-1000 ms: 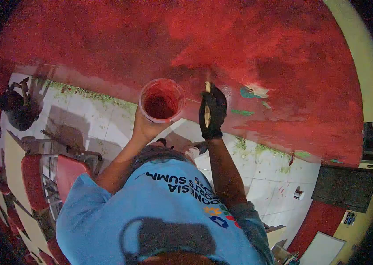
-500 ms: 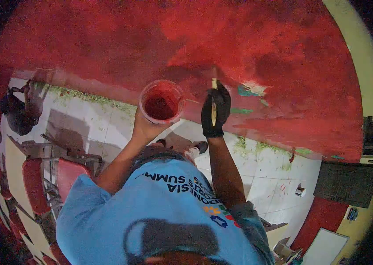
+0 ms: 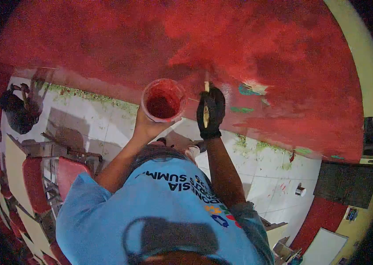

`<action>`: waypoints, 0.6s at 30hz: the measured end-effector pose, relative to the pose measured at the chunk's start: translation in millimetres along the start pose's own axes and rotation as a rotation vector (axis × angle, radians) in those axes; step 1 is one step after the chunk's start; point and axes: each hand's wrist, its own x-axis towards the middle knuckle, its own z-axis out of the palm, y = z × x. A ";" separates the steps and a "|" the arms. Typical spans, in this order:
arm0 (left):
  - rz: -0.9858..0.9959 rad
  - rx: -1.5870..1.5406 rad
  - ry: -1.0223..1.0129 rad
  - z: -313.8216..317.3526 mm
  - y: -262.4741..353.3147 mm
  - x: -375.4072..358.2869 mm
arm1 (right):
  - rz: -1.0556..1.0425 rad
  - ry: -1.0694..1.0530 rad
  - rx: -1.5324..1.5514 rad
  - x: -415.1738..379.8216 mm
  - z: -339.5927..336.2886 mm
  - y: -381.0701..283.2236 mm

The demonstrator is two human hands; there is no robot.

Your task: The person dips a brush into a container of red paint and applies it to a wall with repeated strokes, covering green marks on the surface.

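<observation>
My left hand [image 3: 149, 127], bare, is wrapped round a clear plastic cup of red paint [image 3: 163, 102], its open mouth facing up at me. In a black glove, my right hand [image 3: 213, 112] grips a paintbrush [image 3: 206, 101] by its pale wooden handle. The brush end points away from me and overlaps the red wall [image 3: 129, 39]. Paint on the wall is uneven, with brighter and darker red areas. Small green and cream patches [image 3: 252, 89] show to the right of the glove.
Another person in dark clothing [image 3: 18, 110] crouches by the wall at far left. Red chairs [image 3: 71, 174] and desks stand at left. Paint specks mark the white tiled floor [image 3: 266, 176]. A small white cup [image 3: 300, 190] sits on the floor at right.
My right hand with the paintbrush has moved slightly left and toward me, nearer the cup. My left hand and the cup have hardly moved.
</observation>
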 end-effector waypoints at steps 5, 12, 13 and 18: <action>0.089 -0.005 0.007 2.6 4.7 0.7 | 0.053 -0.152 -0.030 -6.9 4.1 4.1; 0.053 -0.053 -0.012 4.6 9.0 -1.4 | -0.029 -0.053 0.029 1.2 0.7 4.3; 0.064 -0.037 -0.017 4.3 4.0 -1.6 | -0.150 -0.104 -0.030 1.4 1.4 7.3; 0.054 -0.033 -0.048 6.6 6.5 -1.3 | -0.066 -0.186 0.092 14.1 -4.3 8.5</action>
